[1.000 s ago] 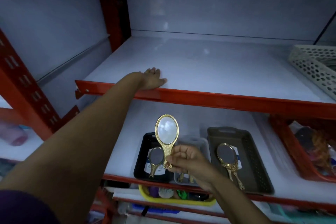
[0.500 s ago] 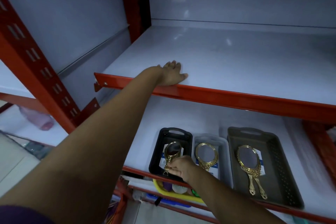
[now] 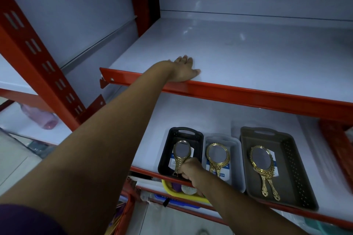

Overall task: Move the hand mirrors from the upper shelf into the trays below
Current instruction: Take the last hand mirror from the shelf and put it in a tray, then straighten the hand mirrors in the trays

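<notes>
The upper shelf [image 3: 248, 59] is the biggest thing before me, a pale grey board with an orange-red front rail. My left hand [image 3: 183, 71] lies flat on its front edge, near the front left corner, with the fingers [image 3: 186, 60] stretched out side by side and gripping nothing.

The lower shelf [image 3: 191, 114] carries three trays in one row along its front edge. The brown tray [image 3: 298, 173] is the largest and stands at the right of the row. Two gold hand mirrors [image 3: 262, 160] lie in it, one over the other, their handles pointing to the front edge. The clear tray [image 3: 236, 160] is in the middle, touching the black one, and one gold hand mirror [image 3: 217, 153] lies in it on a paper label, partly covered by my right forearm. The black tray [image 3: 166, 154] is at the left of the row.

My right hand [image 3: 190, 172] is at the front end of the black tray. Its fingers [image 3: 184, 174] are closed around the handle of an oval gold mirror [image 3: 181, 151], whose round head is inside the tray, over a white label. I cannot tell if the mirror already touches the tray bottom.

Under the lower shelf's front edge a yellow basket [image 3: 183, 193] shows, with small things in it that I cannot name. On another shelf at the far left a pink bottle [image 3: 41, 117] lies on its side.
</notes>
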`<state>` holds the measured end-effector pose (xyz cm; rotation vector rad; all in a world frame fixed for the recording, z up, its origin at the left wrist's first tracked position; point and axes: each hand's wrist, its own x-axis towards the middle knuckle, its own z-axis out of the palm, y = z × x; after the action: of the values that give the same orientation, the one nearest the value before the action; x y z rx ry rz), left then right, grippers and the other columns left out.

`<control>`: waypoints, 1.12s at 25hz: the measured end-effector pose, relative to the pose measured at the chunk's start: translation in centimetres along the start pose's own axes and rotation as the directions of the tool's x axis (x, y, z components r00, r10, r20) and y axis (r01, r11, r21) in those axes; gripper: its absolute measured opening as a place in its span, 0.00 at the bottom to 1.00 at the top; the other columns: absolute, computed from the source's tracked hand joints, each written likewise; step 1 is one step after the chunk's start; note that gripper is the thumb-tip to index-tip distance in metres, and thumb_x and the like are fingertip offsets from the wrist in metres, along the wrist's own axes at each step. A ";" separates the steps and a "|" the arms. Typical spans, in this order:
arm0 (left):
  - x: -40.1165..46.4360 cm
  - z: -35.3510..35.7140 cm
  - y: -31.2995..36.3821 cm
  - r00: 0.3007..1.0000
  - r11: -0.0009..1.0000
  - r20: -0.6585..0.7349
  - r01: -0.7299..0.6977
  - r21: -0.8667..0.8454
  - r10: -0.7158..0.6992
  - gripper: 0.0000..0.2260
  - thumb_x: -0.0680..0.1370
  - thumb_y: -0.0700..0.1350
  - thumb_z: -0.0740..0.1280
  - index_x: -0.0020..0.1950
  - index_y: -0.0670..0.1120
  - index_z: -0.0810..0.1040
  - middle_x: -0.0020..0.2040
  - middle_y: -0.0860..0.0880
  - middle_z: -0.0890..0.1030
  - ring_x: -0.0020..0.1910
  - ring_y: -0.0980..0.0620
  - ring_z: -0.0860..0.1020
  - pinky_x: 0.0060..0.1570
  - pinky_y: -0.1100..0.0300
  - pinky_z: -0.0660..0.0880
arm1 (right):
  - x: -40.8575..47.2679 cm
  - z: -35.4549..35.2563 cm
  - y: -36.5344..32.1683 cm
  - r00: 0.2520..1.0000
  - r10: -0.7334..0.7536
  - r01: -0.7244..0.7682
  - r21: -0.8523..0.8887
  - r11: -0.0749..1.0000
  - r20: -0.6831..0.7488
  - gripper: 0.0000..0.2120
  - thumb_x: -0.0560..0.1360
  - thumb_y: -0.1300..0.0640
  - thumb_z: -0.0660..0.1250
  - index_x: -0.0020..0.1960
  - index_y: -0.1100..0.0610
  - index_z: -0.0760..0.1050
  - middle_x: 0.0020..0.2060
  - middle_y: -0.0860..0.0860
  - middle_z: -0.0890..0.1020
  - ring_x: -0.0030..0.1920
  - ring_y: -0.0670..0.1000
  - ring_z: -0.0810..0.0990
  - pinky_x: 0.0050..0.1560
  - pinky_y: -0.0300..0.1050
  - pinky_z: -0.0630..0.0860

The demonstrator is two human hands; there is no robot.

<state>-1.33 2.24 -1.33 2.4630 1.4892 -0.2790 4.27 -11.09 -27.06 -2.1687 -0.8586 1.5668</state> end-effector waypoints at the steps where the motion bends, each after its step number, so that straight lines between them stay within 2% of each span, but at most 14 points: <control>1: 0.0 -0.1 -0.1 1.000 1.000 -0.008 -0.003 -0.001 0.003 0.30 0.81 0.58 0.44 0.79 0.44 0.40 0.79 0.46 0.40 0.79 0.49 0.41 0.77 0.49 0.41 | -0.5 0.1 0.2 0.997 -0.073 0.070 -0.125 0.990 -0.021 0.12 0.74 0.65 0.64 0.34 0.57 0.66 0.30 0.51 0.69 0.32 0.50 0.71 0.30 0.39 0.67; 3: -0.1 -0.1 0.0 0.999 1.000 -0.033 0.002 -0.008 -0.002 0.30 0.81 0.58 0.46 0.79 0.44 0.44 0.80 0.46 0.44 0.79 0.48 0.44 0.77 0.49 0.44 | -2.0 0.2 0.9 0.963 -0.271 0.257 -0.293 0.921 -0.005 0.03 0.76 0.58 0.63 0.48 0.57 0.72 0.38 0.52 0.77 0.42 0.52 0.75 0.36 0.38 0.68; 5: -0.8 -0.1 0.3 0.990 0.998 -0.136 0.043 -0.034 -0.047 0.29 0.80 0.60 0.47 0.77 0.44 0.58 0.78 0.45 0.58 0.77 0.45 0.57 0.73 0.49 0.56 | -3.4 0.3 2.6 0.866 -0.498 0.455 -0.463 0.761 0.032 0.21 0.80 0.47 0.56 0.68 0.56 0.66 0.57 0.55 0.79 0.55 0.53 0.77 0.48 0.40 0.73; 7: -2.2 0.3 1.0 0.928 0.996 -0.365 0.047 -0.075 -0.071 0.28 0.80 0.61 0.48 0.65 0.43 0.73 0.66 0.43 0.75 0.68 0.42 0.71 0.63 0.50 0.67 | -4.6 0.2 3.9 0.768 -0.639 0.541 -0.591 0.598 0.056 0.33 0.78 0.36 0.43 0.74 0.56 0.61 0.66 0.54 0.75 0.66 0.54 0.73 0.65 0.46 0.69; 8: -3.0 1.0 1.4 0.863 0.998 -0.503 0.016 -0.069 -0.048 0.28 0.80 0.61 0.48 0.63 0.42 0.75 0.64 0.43 0.77 0.67 0.42 0.71 0.65 0.50 0.66 | -4.9 0.0 4.5 0.765 -0.638 0.528 -0.657 0.539 0.091 0.41 0.73 0.32 0.35 0.74 0.56 0.62 0.68 0.54 0.74 0.69 0.54 0.70 0.72 0.49 0.62; 10: -4.4 3.8 1.6 0.695 0.997 -0.715 -0.062 0.042 0.073 0.29 0.80 0.60 0.48 0.71 0.42 0.68 0.72 0.43 0.70 0.74 0.45 0.64 0.75 0.48 0.53 | -4.7 -0.3 5.3 0.765 -0.623 0.491 -0.773 0.402 0.162 0.51 0.66 0.30 0.26 0.72 0.55 0.65 0.68 0.55 0.75 0.72 0.54 0.66 0.77 0.53 0.46; 11: -5.1 6.0 1.5 0.623 0.989 -0.768 -0.095 0.110 0.145 0.30 0.80 0.61 0.47 0.75 0.43 0.63 0.75 0.43 0.65 0.76 0.47 0.60 0.76 0.46 0.47 | -4.6 -0.4 5.7 0.755 -0.630 0.485 -0.802 0.350 0.182 0.51 0.66 0.30 0.25 0.72 0.55 0.66 0.68 0.55 0.75 0.73 0.54 0.65 0.77 0.54 0.42; 13: -6.3 12.0 0.9 0.566 0.971 -0.788 -0.154 0.184 0.240 0.31 0.80 0.61 0.46 0.77 0.45 0.56 0.78 0.44 0.57 0.78 0.48 0.53 0.75 0.44 0.45 | -4.3 -0.6 6.5 0.726 -0.655 0.494 -0.820 0.289 0.207 0.47 0.69 0.32 0.28 0.74 0.56 0.64 0.70 0.56 0.73 0.74 0.55 0.63 0.76 0.53 0.36; 16: -8.3 22.1 -0.6 0.682 0.964 -0.684 -0.220 0.146 0.260 0.28 0.81 0.59 0.46 0.77 0.49 0.48 0.79 0.47 0.47 0.78 0.51 0.42 0.76 0.48 0.42 | -4.6 -1.0 7.3 0.710 -0.661 0.512 -0.823 0.247 0.243 0.47 0.69 0.33 0.28 0.76 0.56 0.59 0.73 0.55 0.68 0.76 0.53 0.59 0.76 0.50 0.34; 18: -9.6 27.8 -1.9 0.789 0.961 -0.551 -0.247 0.121 0.272 0.27 0.81 0.58 0.44 0.78 0.50 0.47 0.79 0.49 0.47 0.78 0.52 0.42 0.76 0.51 0.43 | -4.9 -1.2 7.5 0.699 -0.673 0.519 -0.819 0.245 0.242 0.46 0.69 0.34 0.28 0.76 0.55 0.59 0.74 0.53 0.66 0.77 0.51 0.57 0.76 0.48 0.34; 21: -11.7 33.4 -3.8 0.894 0.969 -0.375 -0.228 0.090 0.245 0.26 0.81 0.58 0.45 0.77 0.49 0.53 0.77 0.47 0.62 0.77 0.53 0.52 0.72 0.52 0.49 | -4.9 -1.2 8.0 0.697 -0.680 0.510 -0.825 0.244 0.229 0.43 0.70 0.36 0.29 0.76 0.54 0.59 0.74 0.51 0.66 0.77 0.50 0.55 0.75 0.47 0.32; 25: -12.0 34.0 -4.4 0.927 0.979 -0.313 -0.199 0.050 0.205 0.26 0.81 0.59 0.46 0.72 0.48 0.67 0.68 0.49 0.76 0.71 0.54 0.69 0.72 0.55 0.52 | -4.4 -1.1 7.7 0.704 -0.679 0.499 -0.826 0.263 0.209 0.35 0.78 0.40 0.34 0.76 0.56 0.60 0.72 0.54 0.70 0.75 0.51 0.62 0.77 0.47 0.36; 27: -11.3 32.1 -3.5 0.921 0.967 -0.351 -0.224 -0.123 0.168 0.27 0.80 0.60 0.44 0.66 0.49 0.75 0.62 0.50 0.81 0.64 0.53 0.77 0.69 0.54 0.62 | -4.3 -1.2 6.9 0.694 -0.698 0.532 -0.778 0.333 0.176 0.29 0.78 0.45 0.42 0.74 0.55 0.63 0.67 0.54 0.76 0.70 0.51 0.70 0.78 0.51 0.47; 28: -10.8 31.0 -3.0 0.936 0.927 -0.343 -0.196 -0.320 0.079 0.28 0.79 0.62 0.44 0.62 0.51 0.77 0.58 0.50 0.82 0.60 0.54 0.78 0.65 0.54 0.68 | -4.4 -1.2 6.1 0.703 -0.697 0.562 -0.709 0.426 0.140 0.26 0.79 0.47 0.46 0.72 0.55 0.65 0.65 0.54 0.77 0.67 0.51 0.73 0.77 0.52 0.55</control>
<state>-9.98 -15.04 -27.98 2.3786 1.3236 0.4088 6.19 -18.50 -26.94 -1.9076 -2.1975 0.6511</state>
